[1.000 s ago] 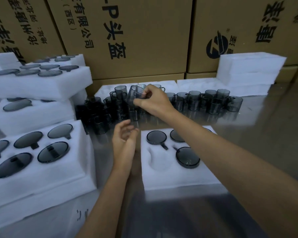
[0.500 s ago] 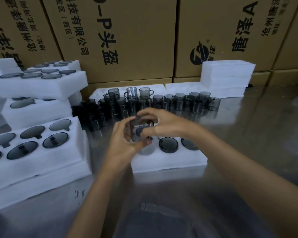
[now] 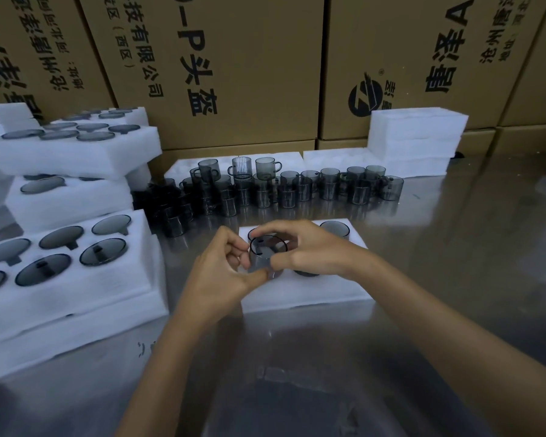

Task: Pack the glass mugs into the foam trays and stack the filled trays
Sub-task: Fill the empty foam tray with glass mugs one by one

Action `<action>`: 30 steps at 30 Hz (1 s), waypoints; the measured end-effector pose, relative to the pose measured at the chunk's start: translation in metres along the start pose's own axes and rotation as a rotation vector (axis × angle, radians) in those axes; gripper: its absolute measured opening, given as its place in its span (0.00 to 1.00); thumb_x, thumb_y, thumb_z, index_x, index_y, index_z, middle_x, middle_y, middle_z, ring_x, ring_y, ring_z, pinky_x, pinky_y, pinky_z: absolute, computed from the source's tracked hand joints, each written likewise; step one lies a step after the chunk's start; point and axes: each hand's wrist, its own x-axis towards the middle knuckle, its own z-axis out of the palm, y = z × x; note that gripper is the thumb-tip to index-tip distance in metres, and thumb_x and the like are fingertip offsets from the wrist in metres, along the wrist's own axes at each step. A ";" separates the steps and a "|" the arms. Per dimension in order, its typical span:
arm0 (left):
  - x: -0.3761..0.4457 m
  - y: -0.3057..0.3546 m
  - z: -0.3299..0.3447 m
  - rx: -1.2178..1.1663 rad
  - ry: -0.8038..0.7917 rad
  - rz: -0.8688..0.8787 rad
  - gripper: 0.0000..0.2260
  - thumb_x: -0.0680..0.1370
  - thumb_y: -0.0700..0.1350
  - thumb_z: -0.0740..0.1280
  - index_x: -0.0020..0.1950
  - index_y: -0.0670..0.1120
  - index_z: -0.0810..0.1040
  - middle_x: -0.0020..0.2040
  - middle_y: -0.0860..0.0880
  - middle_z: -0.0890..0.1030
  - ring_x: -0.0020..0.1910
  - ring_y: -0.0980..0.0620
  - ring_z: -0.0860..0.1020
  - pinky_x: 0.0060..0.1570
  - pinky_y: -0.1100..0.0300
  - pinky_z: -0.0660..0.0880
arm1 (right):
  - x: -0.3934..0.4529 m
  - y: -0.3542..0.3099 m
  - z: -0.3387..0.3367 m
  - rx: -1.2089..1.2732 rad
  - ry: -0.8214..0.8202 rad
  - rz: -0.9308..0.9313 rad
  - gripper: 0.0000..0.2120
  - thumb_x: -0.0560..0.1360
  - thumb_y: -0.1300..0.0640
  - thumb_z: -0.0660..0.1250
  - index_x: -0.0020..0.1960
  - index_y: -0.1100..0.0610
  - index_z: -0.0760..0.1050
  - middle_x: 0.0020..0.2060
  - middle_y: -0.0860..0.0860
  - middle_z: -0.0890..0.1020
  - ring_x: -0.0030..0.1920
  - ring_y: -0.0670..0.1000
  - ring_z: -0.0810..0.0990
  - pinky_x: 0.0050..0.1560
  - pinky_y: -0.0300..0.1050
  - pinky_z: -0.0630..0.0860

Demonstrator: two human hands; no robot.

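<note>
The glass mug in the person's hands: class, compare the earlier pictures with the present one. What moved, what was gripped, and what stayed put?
The right hand lifted the mug out of the row of loose mugs and brought it toward the person, over the foam tray. The left hand, open and empty before, rose and now grips it too. The stacked filled trays and cardboard boxes stayed unchanged.

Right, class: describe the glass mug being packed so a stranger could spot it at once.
Find the steel table and the small foam tray nearest the person. Above its left half, both hands, left hand and right hand, hold one smoky glass mug. It alone is in anyone's fingers; the rest stand loose behind.
</note>
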 end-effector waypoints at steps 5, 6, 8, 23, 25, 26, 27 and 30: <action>0.004 -0.006 -0.010 -0.239 -0.031 -0.057 0.12 0.69 0.45 0.66 0.52 0.49 0.75 0.35 0.49 0.83 0.39 0.58 0.77 0.46 0.60 0.70 | 0.001 0.011 0.003 0.053 -0.001 -0.039 0.24 0.70 0.64 0.70 0.63 0.46 0.79 0.57 0.44 0.82 0.52 0.41 0.79 0.53 0.36 0.73; 0.005 -0.008 -0.008 -0.255 -0.002 -0.071 0.09 0.72 0.44 0.67 0.52 0.49 0.76 0.35 0.50 0.83 0.38 0.60 0.77 0.45 0.60 0.69 | 0.001 0.012 0.004 0.042 -0.001 -0.048 0.24 0.70 0.63 0.70 0.63 0.45 0.78 0.58 0.43 0.81 0.53 0.42 0.79 0.53 0.35 0.72; 0.007 -0.012 -0.003 -0.264 0.053 -0.098 0.04 0.77 0.44 0.69 0.52 0.50 0.77 0.36 0.53 0.81 0.37 0.62 0.76 0.44 0.61 0.69 | 0.000 0.014 0.007 -0.023 0.008 -0.082 0.24 0.68 0.58 0.70 0.63 0.44 0.77 0.58 0.40 0.80 0.57 0.41 0.78 0.53 0.32 0.71; 0.010 -0.036 -0.001 -0.661 -0.168 -0.363 0.41 0.69 0.42 0.76 0.79 0.52 0.61 0.77 0.51 0.65 0.76 0.54 0.64 0.77 0.51 0.58 | -0.014 0.027 0.032 -0.746 0.010 -0.233 0.38 0.75 0.37 0.61 0.80 0.42 0.49 0.80 0.40 0.50 0.80 0.44 0.41 0.78 0.52 0.39; 0.011 -0.038 0.000 -0.691 -0.214 -0.379 0.41 0.72 0.41 0.74 0.80 0.49 0.56 0.78 0.51 0.64 0.76 0.54 0.64 0.77 0.51 0.58 | -0.014 0.031 0.034 -0.856 0.000 -0.246 0.41 0.76 0.34 0.59 0.81 0.45 0.44 0.80 0.41 0.46 0.79 0.45 0.37 0.77 0.51 0.34; 0.012 -0.040 0.000 -0.694 -0.240 -0.380 0.39 0.75 0.39 0.72 0.81 0.47 0.55 0.78 0.50 0.64 0.76 0.53 0.64 0.77 0.51 0.58 | -0.013 0.033 0.034 -0.900 -0.007 -0.253 0.42 0.76 0.33 0.58 0.81 0.46 0.43 0.81 0.42 0.45 0.79 0.45 0.36 0.77 0.51 0.33; 0.013 -0.041 0.000 -0.702 -0.269 -0.376 0.36 0.77 0.38 0.69 0.81 0.46 0.54 0.78 0.48 0.64 0.76 0.52 0.64 0.77 0.50 0.58 | -0.013 0.034 0.034 -0.935 -0.011 -0.263 0.42 0.76 0.32 0.56 0.81 0.47 0.42 0.81 0.43 0.44 0.79 0.46 0.36 0.77 0.52 0.33; 0.013 -0.038 -0.001 -0.700 -0.350 -0.322 0.27 0.80 0.35 0.62 0.79 0.45 0.61 0.74 0.46 0.71 0.73 0.50 0.69 0.74 0.49 0.62 | -0.010 0.036 0.034 -0.974 -0.019 -0.272 0.44 0.76 0.31 0.55 0.81 0.48 0.41 0.81 0.43 0.43 0.79 0.48 0.35 0.77 0.53 0.32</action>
